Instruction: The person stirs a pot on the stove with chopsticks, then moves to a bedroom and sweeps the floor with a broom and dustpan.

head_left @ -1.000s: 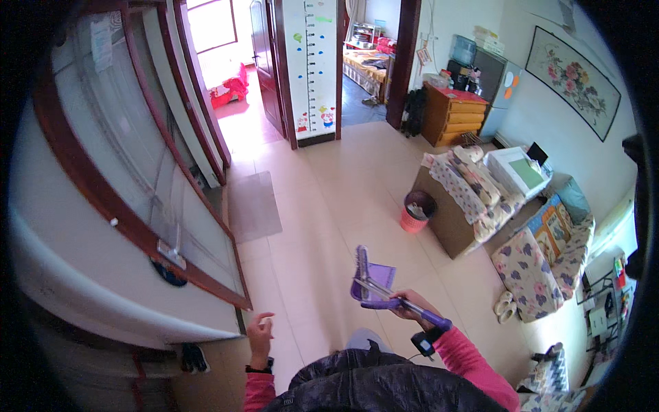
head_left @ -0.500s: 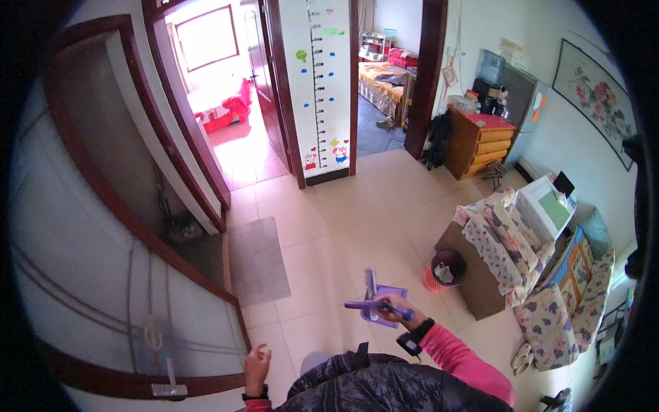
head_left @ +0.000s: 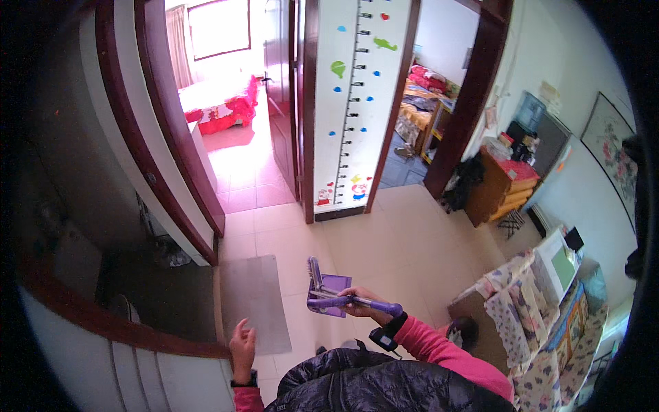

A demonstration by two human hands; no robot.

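My right hand [head_left: 360,304], at the end of a pink sleeve, is closed around the grey and purple handle [head_left: 386,306] of a brush. Grey bristles [head_left: 314,268] stick up at the brush's far end. A flat purple dustpan [head_left: 338,283] shows just behind the brush, held together with it; how the two join is hidden. To the left, beside the low dark-edged partition, my left hand [head_left: 242,347] is held out with nothing in it, its fingers loosely apart.
A grey mat [head_left: 257,302] lies before the dark doorway on the left. Ahead, two doorways flank a white pillar [head_left: 336,137] with a height chart. At right stand a flower-covered sofa [head_left: 508,295], a wooden cabinet [head_left: 498,182] and a bin [head_left: 464,332] partly behind my arm.
My view has moved forward and turned, so the pillar and doorways look nearer. The brush and dustpan have shifted left in view, and the bin now sits by my right sleeve.
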